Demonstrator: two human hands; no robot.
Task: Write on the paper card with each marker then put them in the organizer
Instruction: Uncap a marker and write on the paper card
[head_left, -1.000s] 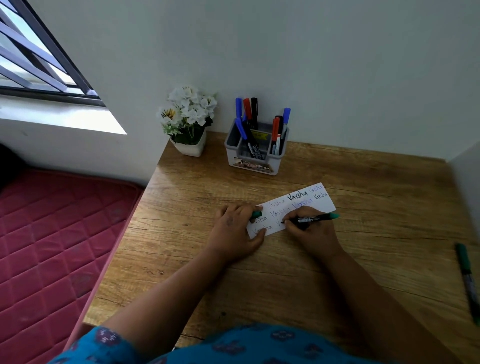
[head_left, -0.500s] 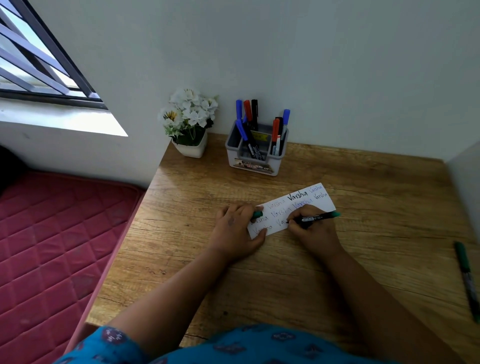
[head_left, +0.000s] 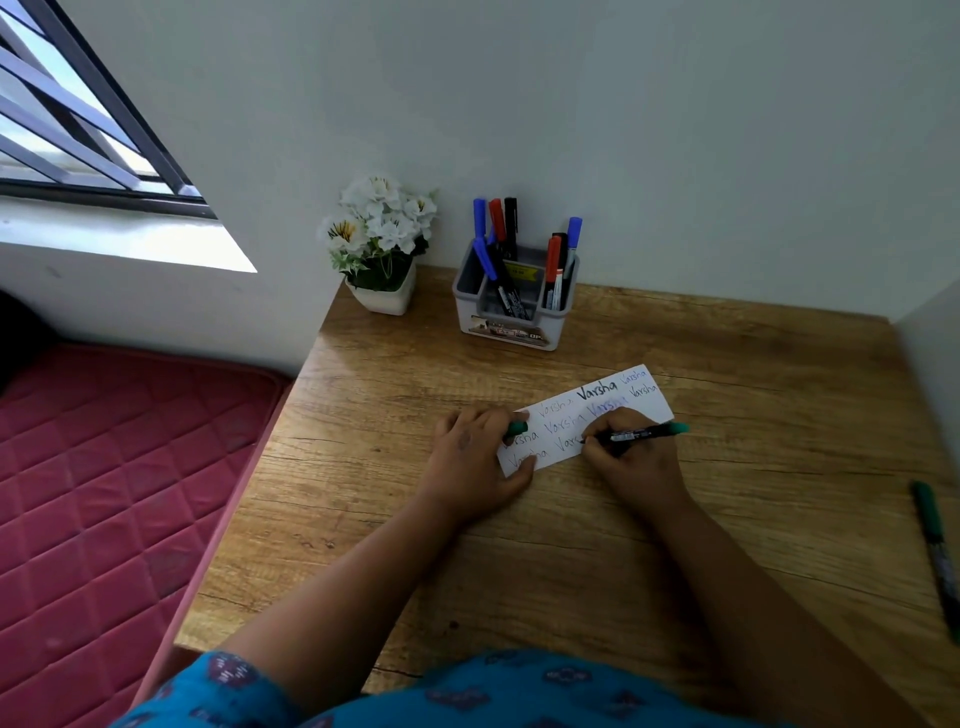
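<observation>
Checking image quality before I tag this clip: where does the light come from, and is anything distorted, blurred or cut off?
Head view: daylight enters from the barred window upper left, leaving the wooden desk evenly lit without glare; wide-angle bending curves the desk edges; handwriting on the white paper card is soft, partly legible; the green marker lying at the right edge is smeared and cropped.

The bench (head_left: 675, 519) is wood-grain laminate with a matt, faintly streaked finish, and on it lies a smooth white paper card (head_left: 644, 400). The organizer (head_left: 511, 327) looks like grey plastic with a slight sheen, holding plastic markers. Beside the bench, the mattress (head_left: 104, 493) is quilted red cloth.
</observation>
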